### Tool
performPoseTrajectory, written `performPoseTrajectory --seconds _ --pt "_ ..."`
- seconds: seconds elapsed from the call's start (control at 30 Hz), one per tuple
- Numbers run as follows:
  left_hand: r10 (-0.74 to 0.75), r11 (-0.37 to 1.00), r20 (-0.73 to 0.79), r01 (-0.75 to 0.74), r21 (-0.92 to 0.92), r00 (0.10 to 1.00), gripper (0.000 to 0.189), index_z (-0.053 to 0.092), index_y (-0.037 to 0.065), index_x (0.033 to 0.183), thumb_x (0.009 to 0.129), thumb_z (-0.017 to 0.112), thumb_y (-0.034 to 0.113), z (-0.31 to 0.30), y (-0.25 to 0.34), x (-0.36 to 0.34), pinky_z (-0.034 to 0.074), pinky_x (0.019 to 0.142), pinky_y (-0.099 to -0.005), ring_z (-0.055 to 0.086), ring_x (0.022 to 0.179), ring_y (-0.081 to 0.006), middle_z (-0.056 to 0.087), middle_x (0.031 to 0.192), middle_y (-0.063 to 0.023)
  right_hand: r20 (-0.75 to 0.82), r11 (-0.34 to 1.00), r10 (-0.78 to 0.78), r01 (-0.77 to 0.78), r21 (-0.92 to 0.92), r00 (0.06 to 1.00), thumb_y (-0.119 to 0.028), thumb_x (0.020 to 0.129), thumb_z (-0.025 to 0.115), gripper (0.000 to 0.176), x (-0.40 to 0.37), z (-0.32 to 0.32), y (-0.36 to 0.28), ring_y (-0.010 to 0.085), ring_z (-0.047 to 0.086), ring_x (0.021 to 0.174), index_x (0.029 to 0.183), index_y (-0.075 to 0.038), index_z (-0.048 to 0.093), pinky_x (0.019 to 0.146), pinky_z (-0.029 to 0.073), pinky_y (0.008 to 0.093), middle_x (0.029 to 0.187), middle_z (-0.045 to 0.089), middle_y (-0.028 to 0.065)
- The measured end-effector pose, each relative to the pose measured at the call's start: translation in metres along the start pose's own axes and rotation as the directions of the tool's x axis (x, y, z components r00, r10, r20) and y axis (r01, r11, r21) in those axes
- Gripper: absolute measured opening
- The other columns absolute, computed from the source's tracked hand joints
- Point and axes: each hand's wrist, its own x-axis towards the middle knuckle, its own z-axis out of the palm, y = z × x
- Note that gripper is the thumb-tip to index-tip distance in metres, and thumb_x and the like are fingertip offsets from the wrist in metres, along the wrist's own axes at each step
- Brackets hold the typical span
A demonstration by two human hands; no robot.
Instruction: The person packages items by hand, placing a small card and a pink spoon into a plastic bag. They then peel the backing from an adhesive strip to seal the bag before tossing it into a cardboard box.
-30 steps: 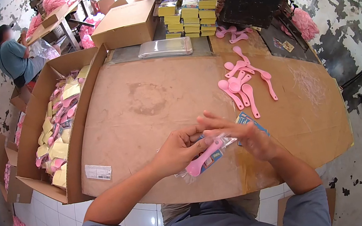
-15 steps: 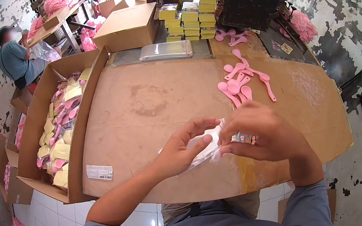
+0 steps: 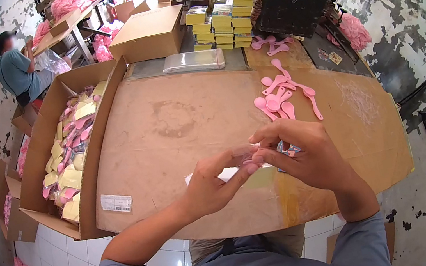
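A: What differs from 0.5 s ago?
B: The left hand (image 3: 213,181) narrows: its thumb and index, wide apart then, now come close to the right hand (image 3: 308,153).
A: Holding what?
B: Both hands' fingertips pinch clear film (image 3: 245,153) above the table (image 3: 167,164), near its near edge. Its fold is too blurred to tell.
A: Anything else?
B: The right hand partly covers a blue card (image 3: 291,149); the pink spoons (image 3: 273,103) stay put, towards the far right corner.
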Motion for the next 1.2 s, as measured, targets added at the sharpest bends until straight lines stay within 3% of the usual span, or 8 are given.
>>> performPoseTrajectory --seconds 0.23,0.33,0.67,0.87,0.93,1.0,1.13,1.2 --pt "-0.206 0.973 -0.063 0.198 -0.119 0.976 0.026 0.067 0.0 0.127 0.102 0.065 0.007 0.0 0.0 -0.002 0.057 0.081 -0.0262 0.075 0.091 -0.01 0.081 0.093 -0.0109 -0.398 0.968 -0.204 0.125 -0.217 0.894 -0.003 0.088 0.078 0.022 0.003 0.004 0.027 0.0197 0.066 0.076 0.108 -0.004 0.071 0.065 0.05 0.0317 0.092 0.07 0.0093" --pt "-0.171 0.985 -0.096 0.172 -0.004 0.981 0.026 0.068 0.0 0.126 0.102 0.065 0.007 0.0 0.007 -0.001 0.058 0.075 -0.0262 0.076 0.084 -0.0115 0.08 0.088 -0.0104 -0.141 0.794 -0.466 0.343 -0.502 0.873 -0.005 0.081 0.081 0.026 0.002 0.006 0.018 0.0223 0.066 0.089 0.105 -0.005 0.07 0.074 0.05 0.0359 0.099 0.067 0.007" --pt "0.059 0.847 -0.046 -0.025 0.531 0.997 0.033 0.066 -0.002 0.127 0.095 0.072 0.007 0.001 0.0 -0.007 0.058 0.059 -0.0305 0.076 0.069 -0.0211 0.077 0.085 -0.0119 0.105 0.579 -0.452 0.381 -0.721 0.886 -0.011 0.075 0.076 0.027 -0.001 0.03 0.023 0.0223 0.062 0.098 0.098 -0.001 0.068 0.083 0.045 0.0367 0.1 0.062 0.0066" --pt "-0.008 0.914 -0.041 0.024 0.404 0.999 0.035 0.066 0.0 0.13 0.097 0.07 0.009 0.0 0.009 -0.003 0.058 0.06 -0.031 0.075 0.069 -0.0211 0.077 0.083 -0.0113 -0.275 0.802 -0.369 0.155 -0.576 0.888 -0.007 0.081 0.068 0.01 0.01 0.013 0.049 0.022 0.061 0.093 0.089 -0.004 0.061 0.08 0.046 0.0363 0.095 0.061 0.0083" --pt "-0.07 0.945 -0.055 0.084 0.315 0.996 0.035 0.065 0.0 0.132 0.098 0.069 0.005 -0.004 0.009 -0.004 0.06 0.069 -0.0283 0.077 0.079 -0.0151 0.08 0.091 -0.0096 -0.262 0.992 0.047 -0.076 -0.098 0.964 -0.008 0.09 0.061 0.004 0.001 -0.018 0.044 0.0174 0.061 0.082 0.09 -0.004 0.059 0.072 0.049 0.0346 0.089 0.062 0.0087" --pt "-0.188 0.976 -0.102 0.198 0.095 0.977 0.035 0.063 -0.001 0.134 0.1 0.067 0.005 -0.007 0.005 -0.002 0.061 0.075 -0.0285 0.076 0.088 -0.0142 0.08 0.096 -0.0111 -0.012 0.857 0.329 -0.294 0.423 0.944 -0.009 0.097 0.057 0.007 -0.025 -0.064 0.051 0.0119 0.06 0.071 0.094 -0.003 0.058 0.064 0.049 0.0292 0.082 0.061 0.0067" --pt "-0.334 0.933 -0.122 0.309 -0.182 0.935 0.036 0.058 -0.003 0.139 0.104 0.063 0.004 -0.013 -0.003 -0.001 0.061 0.085 -0.0288 0.073 0.102 -0.0156 0.078 0.107 -0.0162 -0.062 0.597 0.17 -0.053 0.801 0.984 -0.012 0.099 0.062 0.014 -0.094 -0.17 0.134 0.0104 0.063 0.065 0.108 -0.002 0.06 0.061 0.051 0.0232 0.079 0.066 0.006" --pt "-0.344 0.917 -0.128 0.303 -0.261 0.93 0.037 0.056 -0.005 0.139 0.104 0.062 0.003 -0.012 -0.002 0.001 0.061 0.086 -0.0279 0.073 0.102 -0.0157 0.077 0.109 -0.0173 -0.356 0.892 0.439 -0.351 0.284 0.825 -0.005 0.098 0.06 0.027 -0.117 -0.195 0.174 0.0188 0.069 0.089 0.124 0.0 0.058 0.079 0.055 0.0296 0.101 0.069 0.0122"
